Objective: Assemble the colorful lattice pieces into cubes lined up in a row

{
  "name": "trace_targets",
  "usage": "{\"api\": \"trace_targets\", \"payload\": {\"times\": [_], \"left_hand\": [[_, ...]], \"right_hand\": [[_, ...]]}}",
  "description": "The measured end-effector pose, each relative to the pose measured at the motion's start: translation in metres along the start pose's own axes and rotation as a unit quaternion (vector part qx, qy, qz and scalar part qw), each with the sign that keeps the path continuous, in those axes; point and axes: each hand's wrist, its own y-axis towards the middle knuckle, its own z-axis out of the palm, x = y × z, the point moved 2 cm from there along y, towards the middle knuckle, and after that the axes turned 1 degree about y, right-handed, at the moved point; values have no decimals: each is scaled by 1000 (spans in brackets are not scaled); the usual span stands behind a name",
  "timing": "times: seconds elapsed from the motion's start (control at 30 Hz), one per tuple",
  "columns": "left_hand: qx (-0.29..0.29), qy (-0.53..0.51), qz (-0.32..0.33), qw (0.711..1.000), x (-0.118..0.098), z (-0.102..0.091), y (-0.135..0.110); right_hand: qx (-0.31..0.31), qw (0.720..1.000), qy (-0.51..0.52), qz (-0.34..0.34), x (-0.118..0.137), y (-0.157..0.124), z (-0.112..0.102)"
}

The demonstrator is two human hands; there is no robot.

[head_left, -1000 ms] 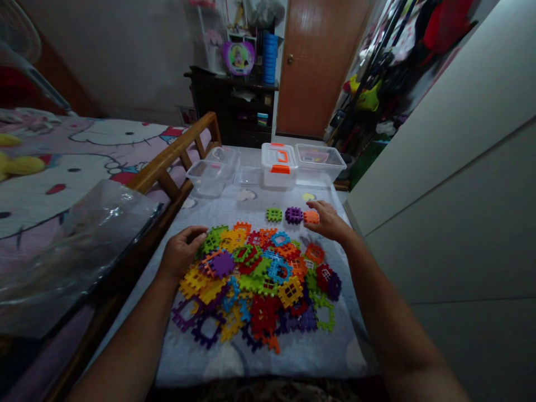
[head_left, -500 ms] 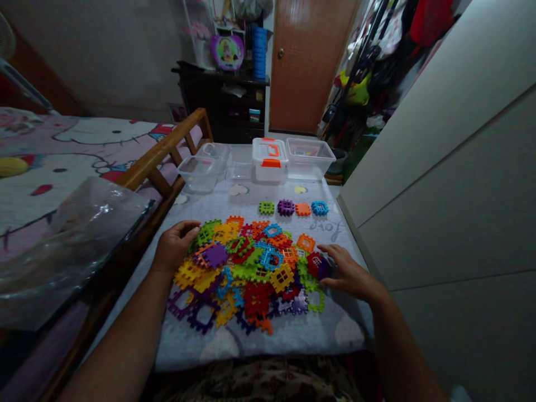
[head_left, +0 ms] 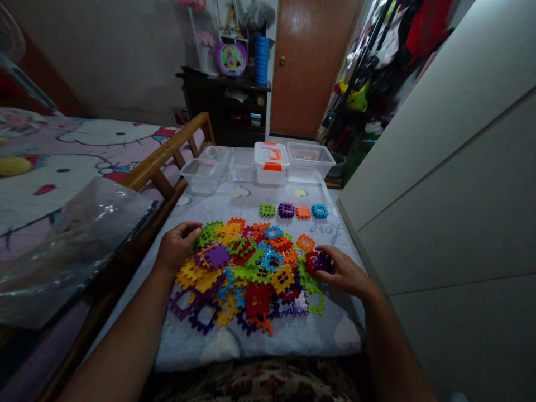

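Note:
A spread-out heap of colourful plastic interlocking tiles (head_left: 259, 271), with notched edges and some with window cut-outs, lies on the cloth-covered table. My left hand (head_left: 178, 245) rests at the heap's left side. Its fingers are stretched out beside the green tiles (head_left: 206, 235), and it holds nothing that I can see. At the right side, my right hand (head_left: 343, 271) has its thumb and fingers around a purple tile (head_left: 324, 261), which they partly hide. A dark red tile (head_left: 311, 262) lies just left of it. Behind the heap, green (head_left: 267, 210), purple (head_left: 286, 210), orange (head_left: 303, 212) and blue (head_left: 319, 211) pieces form a row.
At the table's far end stand a lidded box with orange latches (head_left: 271, 164) and clear plastic bins (head_left: 310, 162). A wooden bed rail (head_left: 167, 151) and a clear plastic bag (head_left: 79, 240) are on the left. A pale cabinet (head_left: 452, 195) borders the right side.
My right hand has moved slightly left, and its fingers have closed around the purple tile. My left hand stays by the heap. The view has shifted a little.

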Motion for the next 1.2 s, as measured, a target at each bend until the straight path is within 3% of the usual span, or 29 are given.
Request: {"api": "trace_targets", "payload": {"times": [0.33,0.47,0.7,0.97,1.2], "left_hand": [[-12,1,-15,1000,-7,0,-4],[-2,2,-14,1000,-4,0,-3],[-7,4,-4,1000,0,0,-1],[-3,5,-8,1000,-7,0,-2],[-4,5,-8,1000,-5,0,-2]], "right_hand": [[-8,1000,10,-22,-7,8,0],[-34,999,-2,2,-6,10,0],[-23,998,-47,23,3,17,12],[-118,991,67,2,2,21,8],[-165,952,255,36,-1,32,6]]}}
